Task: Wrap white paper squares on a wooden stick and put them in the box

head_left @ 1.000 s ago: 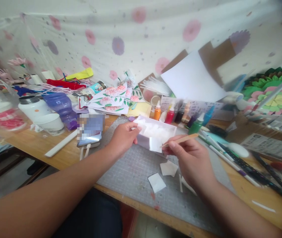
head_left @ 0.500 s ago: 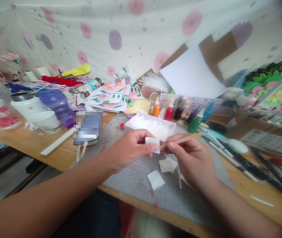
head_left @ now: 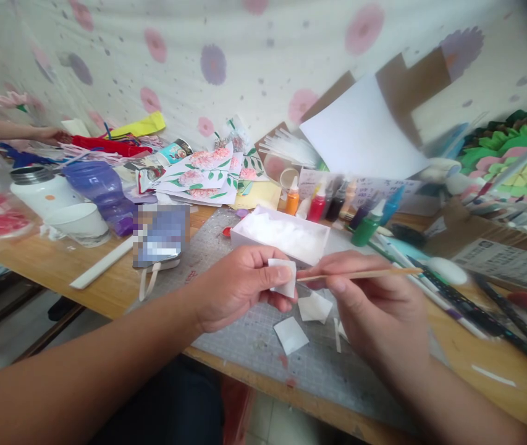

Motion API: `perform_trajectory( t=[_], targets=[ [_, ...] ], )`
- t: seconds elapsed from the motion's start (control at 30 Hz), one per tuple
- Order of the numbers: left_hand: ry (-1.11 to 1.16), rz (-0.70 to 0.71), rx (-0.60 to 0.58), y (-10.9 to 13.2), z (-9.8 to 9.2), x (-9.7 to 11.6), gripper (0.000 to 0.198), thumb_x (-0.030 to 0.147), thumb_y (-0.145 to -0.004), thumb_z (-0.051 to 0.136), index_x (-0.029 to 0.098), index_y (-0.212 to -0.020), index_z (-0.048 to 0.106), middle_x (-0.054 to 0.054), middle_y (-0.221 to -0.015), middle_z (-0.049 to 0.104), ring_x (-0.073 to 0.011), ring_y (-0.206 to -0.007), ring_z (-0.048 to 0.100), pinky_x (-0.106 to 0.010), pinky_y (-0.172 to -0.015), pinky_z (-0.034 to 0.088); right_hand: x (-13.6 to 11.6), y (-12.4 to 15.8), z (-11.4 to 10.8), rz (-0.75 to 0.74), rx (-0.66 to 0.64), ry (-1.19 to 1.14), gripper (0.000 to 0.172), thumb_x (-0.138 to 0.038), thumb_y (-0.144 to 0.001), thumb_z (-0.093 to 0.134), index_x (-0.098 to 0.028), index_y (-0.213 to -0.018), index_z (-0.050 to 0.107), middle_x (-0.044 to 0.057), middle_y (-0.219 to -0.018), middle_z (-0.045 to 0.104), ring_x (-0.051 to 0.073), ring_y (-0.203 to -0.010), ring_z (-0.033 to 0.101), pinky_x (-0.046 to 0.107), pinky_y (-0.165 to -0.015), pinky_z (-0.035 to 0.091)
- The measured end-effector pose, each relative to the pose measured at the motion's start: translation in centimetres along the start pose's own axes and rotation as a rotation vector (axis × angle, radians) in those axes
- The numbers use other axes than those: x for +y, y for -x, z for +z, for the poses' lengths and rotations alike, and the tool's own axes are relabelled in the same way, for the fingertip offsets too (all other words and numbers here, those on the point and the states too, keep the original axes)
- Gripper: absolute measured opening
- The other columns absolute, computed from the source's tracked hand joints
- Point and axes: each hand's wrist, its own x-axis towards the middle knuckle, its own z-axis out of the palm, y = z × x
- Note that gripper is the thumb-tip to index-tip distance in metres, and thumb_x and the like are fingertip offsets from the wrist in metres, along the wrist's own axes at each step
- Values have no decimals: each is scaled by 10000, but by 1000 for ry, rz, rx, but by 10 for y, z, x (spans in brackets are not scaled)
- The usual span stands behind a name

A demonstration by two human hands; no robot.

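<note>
Pinched between thumb and fingers of my left hand (head_left: pixel 238 287) is a small white paper square (head_left: pixel 290 287). My right hand (head_left: pixel 381 306) grips a thin wooden stick (head_left: pixel 377 272), held nearly level, its tip beside the paper's right edge; I cannot tell whether they touch. Beneath the hands, a white paper square (head_left: pixel 291 337) and a white many-sided paper piece (head_left: pixel 315 308) lie on the grey cutting mat (head_left: pixel 254 355). Just beyond the hands stands a white box (head_left: pixel 263 245) filled with fluffy white material.
Several paint bottles, among them a green one (head_left: pixel 367 227), stand behind the box. Pens and brushes (head_left: pixel 448 303) lie at right beside a cardboard box (head_left: pixel 499 253). At left are a phone (head_left: pixel 164 235), a paper cup (head_left: pixel 78 224) and another person's hand (head_left: pixel 52 135).
My right hand has moved right with the stick, which is now flatter. The paper in my left hand has turned more upright. The other person's hand reaches further right.
</note>
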Motion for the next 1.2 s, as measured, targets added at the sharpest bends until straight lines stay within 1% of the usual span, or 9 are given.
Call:
perform_trajectory(
  t=[0.13, 0.27, 0.57, 0.63, 0.77, 0.83, 0.9, 1.07, 1.2],
  targets=[
    [20, -31, -32, 1, -1, -1, 171, 268, -816, 674, 134, -720, 632, -21, -671, 661, -109, -610, 623, -196, -579, 458, -4, 0, 0, -40, -23, 30, 237, -105, -827, 658, -292, -962, 715, 2, -866, 741, 158, -870, 679, 310, -777, 562],
    [44, -45, -44, 1, -2, -2, 178, 273, -816, 679, 134, -719, 625, -19, -672, 658, -105, -604, 619, -196, -577, 450, -5, 0, 0, -52, -11, 36, 201, -117, -823, 662, -274, -936, 716, 10, -859, 738, 167, -843, 689, 316, -744, 570],
    [-7, -26, -59, 1, -2, -2, 175, 285, -830, 646, 145, -730, 614, -18, -683, 647, -112, -619, 601, -216, -585, 443, -7, 0, 0, -71, -34, 74, 234, -95, -816, 662, -282, -948, 712, 5, -848, 741, 168, -846, 690, 317, -742, 573],
    [-147, 23, 0, 0, -1, -2, 148, 273, -816, 648, 153, -736, 613, -10, -674, 637, -114, -608, 583, -226, -586, 438, -7, -1, 0, -63, -31, 75, 229, -97, -820, 657, -282, -944, 709, 4, -855, 741, 167, -846, 694, 318, -744, 576],
    [-607, 128, 185, 0, 1, -1, 81, 245, -785, 652, 164, -784, 648, 29, -619, 560, -104, -561, 496, -224, -538, 371, -7, -3, 0, -50, -28, 116, 192, -109, -822, 653, -267, -919, 702, 15, -874, 742, 176, -848, 707, 334, -756, 581],
    [-748, 163, 227, 0, 3, -2, 87, 251, -779, 647, 165, -764, 653, 49, -574, 490, -92, -528, 416, -222, -503, 313, -7, -4, 1, -54, -49, 177, 172, -109, -815, 659, -253, -898, 703, 23, -861, 747, 176, -832, 710, 326, -743, 582],
    [-807, 186, 241, 1, 3, -2, 108, 255, -775, 650, 164, -719, 637, 60, -553, 438, -84, -515, 362, -222, -492, 282, -7, -5, 1, -66, -74, 238, 156, -110, -809, 665, -242, -877, 709, 30, -841, 751, 174, -805, 712, 317, -721, 584],
    [-695, 209, 247, 3, 2, 1, 197, 313, -755, 698, 166, -678, 591, 58, -581, 428, -85, -542, 370, -220, -503, 292, -9, -6, 0, -75, -50, 291, 136, -119, -804, 666, -244, -832, 713, 21, -781, 741, 169, -734, 704, 289, -622, 581],
    [-527, 273, 238, 4, 1, 2, 122, 266, -780, 675, 168, -719, 635, 26, -648, 553, -106, -613, 476, -231, -585, 377, -11, -7, 1, -54, -50, 243, 138, -120, -804, 663, -244, -832, 718, 22, -775, 739, 164, -718, 699, 283, -608, 576]
  ],
)
